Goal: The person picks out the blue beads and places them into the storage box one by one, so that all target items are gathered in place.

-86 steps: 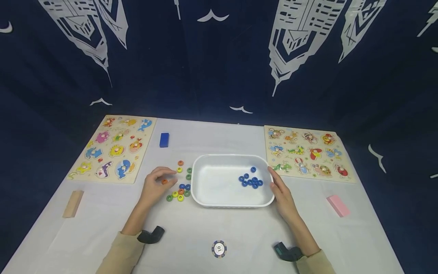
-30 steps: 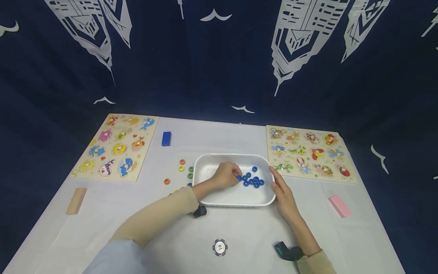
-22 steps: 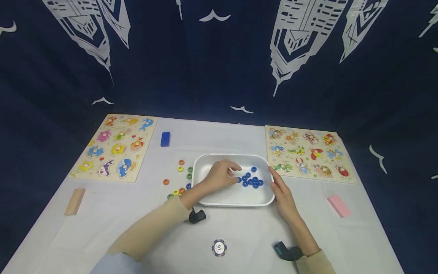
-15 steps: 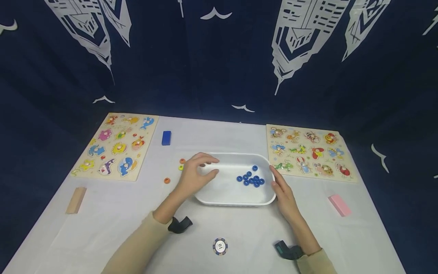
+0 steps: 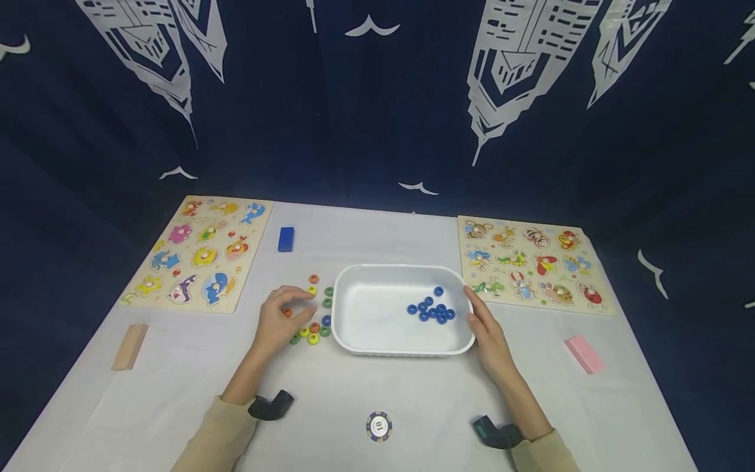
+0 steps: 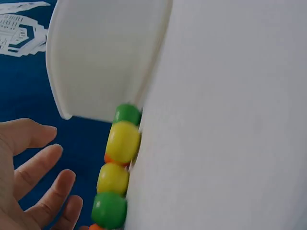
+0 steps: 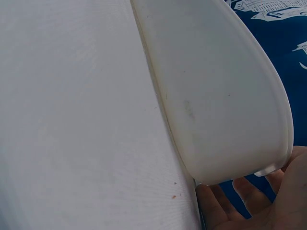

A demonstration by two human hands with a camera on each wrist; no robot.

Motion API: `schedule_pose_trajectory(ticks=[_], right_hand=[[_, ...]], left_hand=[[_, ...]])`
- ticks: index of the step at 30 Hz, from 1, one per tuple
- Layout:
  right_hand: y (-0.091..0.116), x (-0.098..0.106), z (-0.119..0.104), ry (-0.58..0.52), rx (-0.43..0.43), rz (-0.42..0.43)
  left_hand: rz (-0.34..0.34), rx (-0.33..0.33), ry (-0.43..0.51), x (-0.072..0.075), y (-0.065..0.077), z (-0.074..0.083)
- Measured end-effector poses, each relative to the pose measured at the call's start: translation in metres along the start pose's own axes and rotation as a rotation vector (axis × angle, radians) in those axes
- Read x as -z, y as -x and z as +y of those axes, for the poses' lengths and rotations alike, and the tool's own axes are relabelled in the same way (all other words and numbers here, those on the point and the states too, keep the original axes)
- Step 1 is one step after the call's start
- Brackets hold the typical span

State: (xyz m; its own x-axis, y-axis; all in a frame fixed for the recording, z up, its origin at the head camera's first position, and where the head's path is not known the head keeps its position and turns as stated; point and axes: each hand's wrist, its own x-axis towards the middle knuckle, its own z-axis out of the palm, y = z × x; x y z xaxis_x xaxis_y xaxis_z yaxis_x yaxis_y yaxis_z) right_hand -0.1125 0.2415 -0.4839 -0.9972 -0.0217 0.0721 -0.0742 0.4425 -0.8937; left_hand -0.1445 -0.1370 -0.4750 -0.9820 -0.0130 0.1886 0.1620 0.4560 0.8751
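In the head view, my left hand (image 5: pixel 277 324) hovers at the loose beads left of the white tray (image 5: pixel 368 346), its thumb and forefinger spread apart. An orange bead (image 5: pixel 287 313) shows within that gap. Its fingers are spread beside yellow (image 6: pixel 123 142) and green beads (image 6: pixel 110 210) in the left wrist view, holding nothing. Several blue beads (image 5: pixel 438 291) lie in the tray's right half. With my right hand (image 5: pixel 489 337) I hold the tray's right end, thumb and forefinger at the rim; other fingers (image 7: pixel 211 201) show under the rim in the right wrist view.
Wooden picture puzzle boards lie at left (image 5: pixel 194 255) and right (image 5: pixel 533 262). A blue block (image 5: pixel 286 239), a plain wooden block (image 5: pixel 130 347), a pink block (image 5: pixel 584 354) and a poker chip (image 5: pixel 379 426) lie around the tray. A dark patterned cloth (image 5: pixel 377 98) hangs behind the table.
My left hand has let go of a blue bead among the others in the tray, then moved left out of it to the loose beads. The right hand has stayed at the rim.
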Motion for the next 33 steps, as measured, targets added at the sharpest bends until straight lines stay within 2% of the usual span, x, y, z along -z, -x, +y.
schedule_pose_trajectory(ticks=[5, 9, 12, 15, 19, 24, 26, 28, 31, 33], right_hand=[[0.0, 0.0, 0.002, -0.008, 0.002, -0.006], [0.0, 0.0, -0.001, -0.013, 0.001, -0.006], [0.002, 0.001, -0.013, -0.012, -0.013, -0.011], [0.006, 0.002, -0.028, -0.011, -0.017, -0.014], [0.008, 0.003, -0.037, -0.002, -0.008, -0.008], [0.008, 0.003, -0.036, -0.003, -0.01, -0.007], [0.008, 0.003, -0.036, -0.002, -0.013, -0.008], [0.008, 0.003, -0.035, 0.001, -0.016, -0.01], [0.008, 0.003, -0.035, 0.002, -0.013, -0.009], [0.008, 0.003, -0.035, 0.002, -0.014, -0.009]], left_hand=[[-0.054, 0.012, -0.051, -0.011, 0.002, -0.009], [-0.059, -0.069, -0.182, -0.021, 0.005, -0.017], [-0.048, -0.131, -0.305, -0.027, 0.006, -0.019], [-0.038, -0.143, -0.36, -0.03, 0.006, -0.017], [-0.019, -0.139, -0.348, -0.03, 0.007, -0.014], [-0.011, -0.127, -0.334, -0.029, 0.006, -0.011], [0.001, -0.126, -0.299, -0.026, 0.005, -0.007], [0.023, -0.127, -0.251, -0.022, 0.002, 0.0], [0.055, -0.137, -0.167, -0.018, -0.005, 0.021], [0.04, -0.157, -0.13, -0.018, -0.012, 0.038]])
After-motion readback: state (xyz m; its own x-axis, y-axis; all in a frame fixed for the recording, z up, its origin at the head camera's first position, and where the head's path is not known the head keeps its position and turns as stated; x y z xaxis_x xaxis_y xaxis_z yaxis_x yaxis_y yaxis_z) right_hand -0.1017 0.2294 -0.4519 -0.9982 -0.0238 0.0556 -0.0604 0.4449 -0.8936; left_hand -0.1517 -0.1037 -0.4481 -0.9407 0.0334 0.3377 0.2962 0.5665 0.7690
